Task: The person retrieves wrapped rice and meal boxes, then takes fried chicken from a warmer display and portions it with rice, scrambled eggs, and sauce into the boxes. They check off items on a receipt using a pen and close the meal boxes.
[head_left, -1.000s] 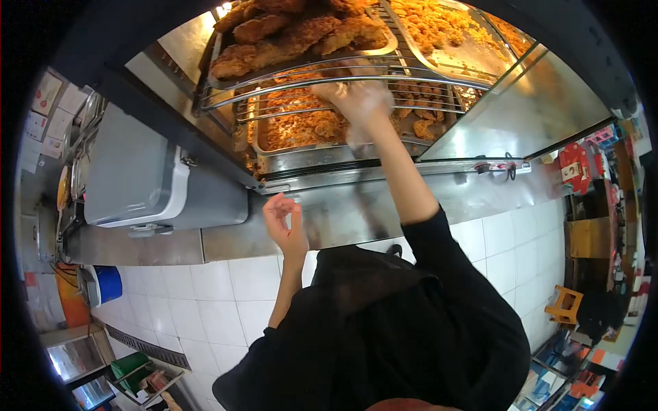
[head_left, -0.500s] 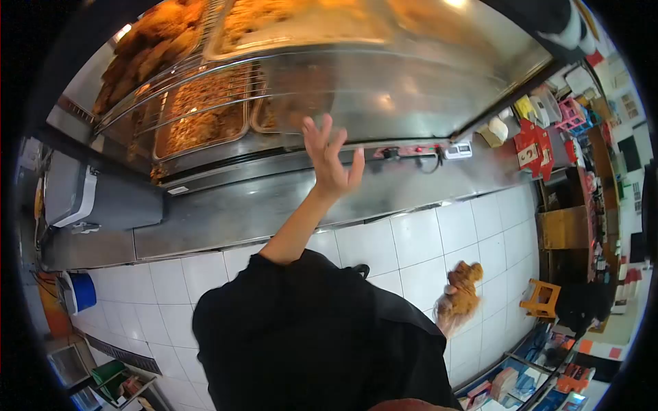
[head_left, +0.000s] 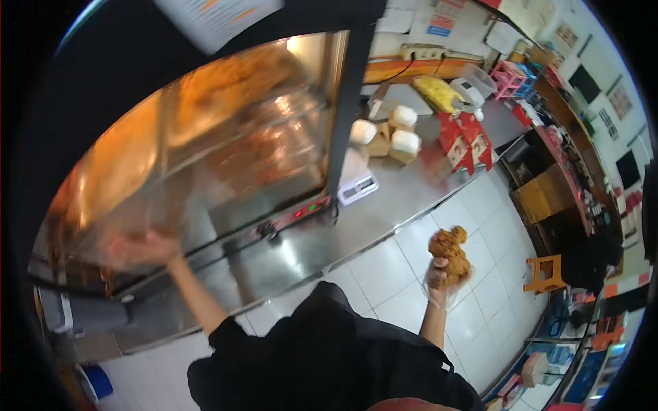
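Note:
Fried chicken (head_left: 449, 257) with a rough golden-brown crust is in my right hand (head_left: 439, 277), held out over the floor tiles on the right. Clear thin plastic wraps that hand, and its fingers are closed round the lower part of the chicken. My left hand (head_left: 144, 248) is at the lower left of the warming cabinet (head_left: 226, 219), by its glass front. It is blurred, but its fingers look stretched out and nothing shows in them. Whether it touches the glass I cannot tell. Behind the glass, food (head_left: 236, 92) lies on lit trays.
On the steel counter (head_left: 391, 205) right of the cabinet are a small white scale (head_left: 358, 188), several white-topped boxes (head_left: 404, 144), red cartons (head_left: 466, 142) and a yellow packet (head_left: 436, 94). An orange stool (head_left: 545, 272) stands on the floor at right.
The view has turned right, bringing more of the counter into sight. My left hand has moved left along the cabinet front. The chicken in my right hand shows more clearly, slightly higher.

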{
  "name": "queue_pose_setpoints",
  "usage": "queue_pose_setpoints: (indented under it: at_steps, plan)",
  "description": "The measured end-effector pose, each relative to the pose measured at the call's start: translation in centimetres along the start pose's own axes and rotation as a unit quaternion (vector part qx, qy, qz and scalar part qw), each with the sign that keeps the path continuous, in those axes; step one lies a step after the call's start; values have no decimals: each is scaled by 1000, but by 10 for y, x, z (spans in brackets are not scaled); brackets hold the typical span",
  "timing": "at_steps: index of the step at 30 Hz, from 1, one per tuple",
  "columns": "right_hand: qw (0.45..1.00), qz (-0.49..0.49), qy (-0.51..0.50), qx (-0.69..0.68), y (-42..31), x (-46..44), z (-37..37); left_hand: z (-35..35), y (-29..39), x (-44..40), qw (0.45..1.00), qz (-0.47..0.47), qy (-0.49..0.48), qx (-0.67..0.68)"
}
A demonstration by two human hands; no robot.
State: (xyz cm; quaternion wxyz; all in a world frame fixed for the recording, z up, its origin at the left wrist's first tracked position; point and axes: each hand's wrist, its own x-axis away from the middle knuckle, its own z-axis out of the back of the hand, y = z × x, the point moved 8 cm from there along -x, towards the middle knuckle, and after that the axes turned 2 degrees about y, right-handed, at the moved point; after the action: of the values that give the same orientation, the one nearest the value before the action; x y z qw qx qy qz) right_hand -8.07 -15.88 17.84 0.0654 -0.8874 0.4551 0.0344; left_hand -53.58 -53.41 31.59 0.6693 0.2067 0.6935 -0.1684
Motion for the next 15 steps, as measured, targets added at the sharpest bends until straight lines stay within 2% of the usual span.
queue_pose_setpoints:
  at_steps: [1,2,3,5,6,7,9,10,12,14,15]
  plan:
    - [998,-54,-42,-15,16,-32,-29,1,-18,5,999,18,17,29]
    - [996,-62,-62,-10,18,-54,-39,-1,-53,11,1000,27,-4,13]
    - [995,-77,-61,-7,17,-75,-34,5,-66,3,1000,3,-7,-22]
    - [993,-114,-33,-2,16,-111,-26,11,-132,9,999,51,-1,-16]
    - [989,-123,-36,71,17,-133,-33,15,-155,9,997,74,-6,-23]
    - [979,-137,-36,145,16,-158,-40,20,-166,12,995,39,-32,-84]
    - [940,-171,-45,292,23,-214,-51,30,-175,21,978,117,-38,-167]
    - [910,-188,-59,364,33,-250,-56,40,-176,28,964,155,-38,-213]
    - [830,-161,-203,493,67,-335,-50,50,-149,50,957,191,-39,-214]
    - [691,-165,-276,647,112,-403,-54,54,-112,83,955,207,-79,-197]
    - [625,-254,-291,678,139,-435,-42,60,-92,101,951,225,-104,-183]
